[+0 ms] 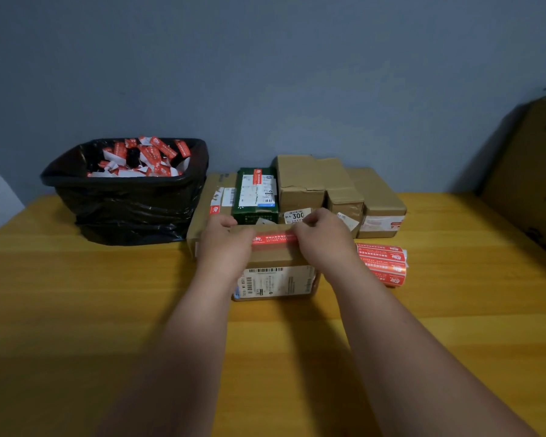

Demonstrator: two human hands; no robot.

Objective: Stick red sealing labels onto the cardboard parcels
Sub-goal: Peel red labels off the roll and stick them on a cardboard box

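Progress midway | left hand (224,234), right hand (322,230) pinching red label (273,239) ends across front parcel (275,272) | behind parcel: green box (255,197) labelled, brown boxes (322,184) seemingly unlabelled

A red sealing label (273,239) is lying between the fingers (226,222) of both hands on a brown cardboard parcel (275,275); a roll of red labels (383,263) is sitting right of them, a black-lined waste bin (126,197) left.

A red label (274,239) lies flat across the top of the brown parcel (275,269) at frame centre.
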